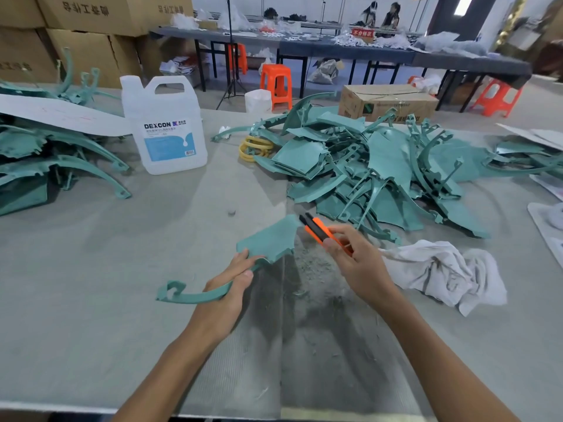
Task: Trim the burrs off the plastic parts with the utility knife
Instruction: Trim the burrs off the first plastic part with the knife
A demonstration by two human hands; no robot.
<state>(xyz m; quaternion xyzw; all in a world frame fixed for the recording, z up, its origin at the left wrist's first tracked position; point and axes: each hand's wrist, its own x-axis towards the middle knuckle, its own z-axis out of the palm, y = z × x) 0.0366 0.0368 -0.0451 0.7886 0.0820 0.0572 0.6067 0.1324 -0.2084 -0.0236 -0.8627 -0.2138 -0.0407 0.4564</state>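
My left hand (234, 281) grips a teal plastic part (268, 242) by its curved arm, holding the flat, jagged-edged panel up over the grey table (91, 269). The arm ends in a hooked tip at the lower left. My right hand (350, 257) holds an orange and black utility knife (315, 228), its black tip pointing up and left beside the panel's right edge. I cannot see the blade. A large heap of similar teal parts (380, 172) lies just beyond the knife. Plastic shavings (310, 266) litter the table under the part.
A second stack of teal parts (45, 159) lies at the left under a white sheet. A white DEXCON jug (166, 126) stands at centre left. Yellow rings (254, 147) sit by the heap. A crumpled white rag (441, 272) lies to the right of my right hand.
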